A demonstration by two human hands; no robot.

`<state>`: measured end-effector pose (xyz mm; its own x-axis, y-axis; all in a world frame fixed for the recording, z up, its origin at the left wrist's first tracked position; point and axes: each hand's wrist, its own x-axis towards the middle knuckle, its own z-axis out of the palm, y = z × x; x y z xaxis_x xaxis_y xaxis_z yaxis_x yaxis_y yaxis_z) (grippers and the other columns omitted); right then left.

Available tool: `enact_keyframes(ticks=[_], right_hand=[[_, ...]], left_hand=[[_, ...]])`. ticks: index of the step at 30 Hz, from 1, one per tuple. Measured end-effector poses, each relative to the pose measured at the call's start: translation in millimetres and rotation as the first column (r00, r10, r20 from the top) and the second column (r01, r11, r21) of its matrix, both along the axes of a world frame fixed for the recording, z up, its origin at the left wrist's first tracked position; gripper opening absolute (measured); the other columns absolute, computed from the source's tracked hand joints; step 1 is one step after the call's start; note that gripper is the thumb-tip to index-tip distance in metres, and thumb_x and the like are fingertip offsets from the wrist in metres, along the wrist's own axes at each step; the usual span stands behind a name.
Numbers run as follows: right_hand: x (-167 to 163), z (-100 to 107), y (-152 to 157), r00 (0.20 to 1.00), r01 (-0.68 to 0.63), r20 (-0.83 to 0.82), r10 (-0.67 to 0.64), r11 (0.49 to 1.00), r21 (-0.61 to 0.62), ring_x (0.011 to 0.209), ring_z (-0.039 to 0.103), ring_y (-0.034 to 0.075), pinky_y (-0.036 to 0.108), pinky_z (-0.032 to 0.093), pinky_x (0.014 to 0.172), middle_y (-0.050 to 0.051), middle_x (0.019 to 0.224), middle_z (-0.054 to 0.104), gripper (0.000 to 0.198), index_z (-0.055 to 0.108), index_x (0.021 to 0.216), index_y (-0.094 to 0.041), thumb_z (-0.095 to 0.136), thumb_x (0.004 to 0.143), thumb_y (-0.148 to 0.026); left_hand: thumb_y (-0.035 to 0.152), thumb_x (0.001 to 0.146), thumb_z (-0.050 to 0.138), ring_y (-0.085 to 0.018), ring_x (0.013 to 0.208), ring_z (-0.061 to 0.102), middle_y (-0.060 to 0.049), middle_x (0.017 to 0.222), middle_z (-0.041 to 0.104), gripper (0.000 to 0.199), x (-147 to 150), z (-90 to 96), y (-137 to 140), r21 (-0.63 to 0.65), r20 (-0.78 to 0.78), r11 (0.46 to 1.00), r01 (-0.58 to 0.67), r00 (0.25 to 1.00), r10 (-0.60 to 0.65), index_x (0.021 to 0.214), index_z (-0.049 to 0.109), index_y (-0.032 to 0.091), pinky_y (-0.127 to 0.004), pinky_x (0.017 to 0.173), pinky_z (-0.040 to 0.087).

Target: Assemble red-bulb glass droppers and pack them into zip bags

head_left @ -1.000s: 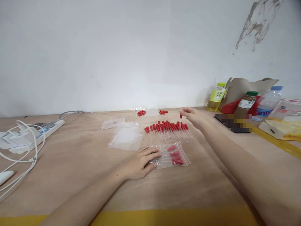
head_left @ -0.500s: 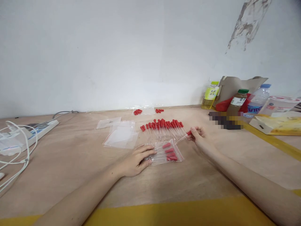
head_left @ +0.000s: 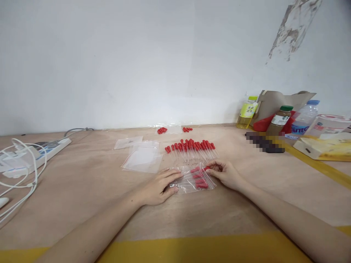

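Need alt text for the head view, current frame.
Right hand holds a red-bulbed dropper at the zip end of a clear bag containing droppers; left hand rests on the bag's other end. Beyond lie loose droppers and, further left, flat bags.

Both sides of the table [head_left: 153, 223] are occupied.
At left, a white power strip [head_left: 59, 147] is surrounded by white cables [head_left: 30, 185]; at right, a yellow-capped bottle [head_left: 246, 112], a green-capped bottle [head_left: 279, 122] and a blue-capped bottle [head_left: 304, 117] are grouped beside a grey-brown bag [head_left: 279, 99], a dark object [head_left: 267, 144] is obscured by pixelation, and the wall [head_left: 109, 65] is marked by a peeled patch [head_left: 292, 33].
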<state>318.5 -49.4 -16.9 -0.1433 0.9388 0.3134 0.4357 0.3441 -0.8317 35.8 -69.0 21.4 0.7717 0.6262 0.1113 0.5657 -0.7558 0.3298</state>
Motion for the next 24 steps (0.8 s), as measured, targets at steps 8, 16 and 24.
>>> enact_keyframes(ticks=[8,16,24], right_hand=[[-2.1,3.0,-4.0,0.992,-0.075,0.112,0.063,0.991,0.112,0.05,0.042,0.009,0.023,0.036,0.048,0.001,0.067,0.056,0.015,0.062,0.077,-0.017,0.059,0.072,-0.032],[-5.8,6.8,-6.2,0.972,-0.217,-0.126,0.199,0.965,-0.148,0.06,0.055,0.012,0.024,0.044,0.054,0.004,0.078,0.063,0.03,0.056,0.089,-0.015,0.055,0.074,-0.041],[-2.1,0.3,1.9,0.998,0.028,-0.054,-0.035,0.991,-0.131,0.052,0.05,0.01,0.022,0.037,0.046,0.002,0.071,0.062,0.039,0.057,0.086,-0.016,0.05,0.074,-0.053]], left_hand=[[0.038,0.09,0.037,-0.022,0.128,0.029,-0.004,0.139,0.033,0.046,0.9,0.4,0.2,-0.004,-0.006,1.0,-0.006,1.0,0.006,0.134,0.031,0.027,-0.041,0.105,0.027],[0.04,0.09,0.036,-0.021,0.128,0.029,-0.004,0.139,0.033,0.047,0.0,-1.6,1.3,0.01,-0.009,1.0,-0.006,1.0,0.006,0.134,0.03,0.027,-0.04,0.105,0.026],[0.036,0.091,0.035,-0.02,0.127,0.031,-0.001,0.139,0.033,0.04,0.3,-1.7,1.8,0.018,0.005,1.0,0.025,1.0,-0.025,0.131,0.036,0.033,-0.039,0.103,0.029]])
